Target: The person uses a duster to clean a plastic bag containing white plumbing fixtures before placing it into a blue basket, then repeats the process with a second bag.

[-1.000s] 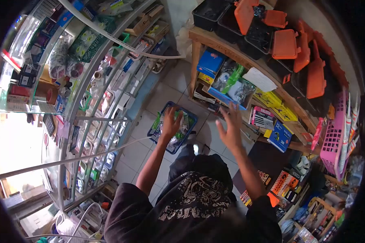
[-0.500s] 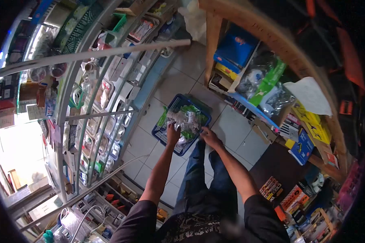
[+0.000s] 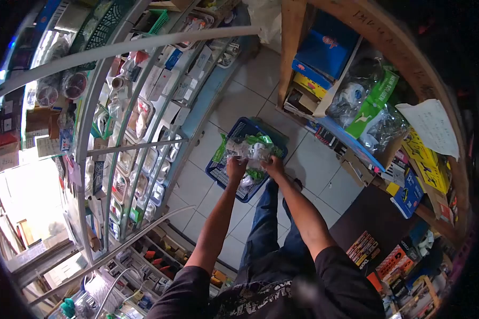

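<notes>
Fingers of the left hand (image 3: pixel 236 169) and right hand (image 3: pixel 273 167) grip clear plastic packaging (image 3: pixel 257 152), in or just above one blue basket (image 3: pixel 217 174) on the floor (image 3: pixel 319 159); two trouser legs (image 3: pixel 262 220) stand near, and one green strip (image 3: pixel 374 106) lies in one box (image 3: pixel 351 140), far right.

Wooden beam (image 3: pixel 378 24), far right: bears dark handwritten lettering, not legible. White sheet (image 3: pixel 431 127), right: carries handwriting lines, unreadable. Green strip (image 3: pixel 375 103), right: shows white lettering, unclear. Dark shirt (image 3: pixel 266 303), near: pale print, illegible.
</notes>
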`<state>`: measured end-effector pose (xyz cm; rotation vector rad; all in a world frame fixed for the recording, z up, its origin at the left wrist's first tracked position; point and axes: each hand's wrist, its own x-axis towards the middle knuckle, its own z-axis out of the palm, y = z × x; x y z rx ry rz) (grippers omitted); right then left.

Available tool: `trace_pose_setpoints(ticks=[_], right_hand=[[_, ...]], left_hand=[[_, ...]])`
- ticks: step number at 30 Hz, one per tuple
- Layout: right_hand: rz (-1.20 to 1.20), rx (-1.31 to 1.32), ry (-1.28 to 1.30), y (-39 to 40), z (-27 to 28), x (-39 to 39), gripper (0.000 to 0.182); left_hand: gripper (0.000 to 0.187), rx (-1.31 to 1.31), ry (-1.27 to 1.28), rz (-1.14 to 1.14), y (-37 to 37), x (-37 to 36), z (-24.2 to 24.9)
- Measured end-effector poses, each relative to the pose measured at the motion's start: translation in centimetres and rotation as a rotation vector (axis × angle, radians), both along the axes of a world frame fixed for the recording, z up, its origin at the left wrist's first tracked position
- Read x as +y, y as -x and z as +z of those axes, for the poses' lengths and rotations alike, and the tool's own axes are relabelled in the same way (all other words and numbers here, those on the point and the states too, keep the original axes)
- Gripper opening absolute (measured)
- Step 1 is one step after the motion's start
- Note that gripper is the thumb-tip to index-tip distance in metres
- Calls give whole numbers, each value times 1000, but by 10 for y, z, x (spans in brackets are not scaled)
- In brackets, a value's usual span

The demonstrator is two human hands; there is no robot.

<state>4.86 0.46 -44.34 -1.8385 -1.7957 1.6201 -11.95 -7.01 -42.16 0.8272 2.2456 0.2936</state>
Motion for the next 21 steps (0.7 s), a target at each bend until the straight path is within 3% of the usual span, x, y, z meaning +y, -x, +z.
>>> trace_pose_setpoints(ticks=[2,3,7,8,9,10,11,13,14,15,19,20,21], right_hand=[[41,79,66,-4,23,0,49],[27,130,-28,-6,30,-8,48],[87,388,-218,-35,61,-29,41],[81,387,-233,-46,87,-28,41],[158,429,-57,-61,130,-24,42],[232,467,126,-75,166,-25,43],[225,462,117,-86,183,-32,43],[37,682,327,-107,214,-45,54],[-88,666,286,-117,260,-44,58],[-92,665,266,-128,265,-45,58],[-204,649,316,-182,281,-59,43],[-195,602,262,-196,279,-62,38],[-188,553,208,-206,279,-63,34]], left_hand=[[59,0,-182,172,-6,-1,18],[59,1,-191,168,-7,-3,29],[58,-128,-130,-71,-4,-24,95],[57,-397,-131,-46,-5,-30,117],[56,-669,-127,-24,-9,-33,140],[56,-673,-134,-35,-16,-35,168],[54,-691,-86,-79,-25,-36,200],[53,-712,-47,-140,-46,-44,238],[51,-544,-133,-343,-57,-48,250],[51,-368,-217,-538,-68,-52,260],[59,-713,-123,-537,-114,-49,315],[60,-907,-264,-484,-123,-54,299],[60,-906,-271,-506,-131,-50,301]])
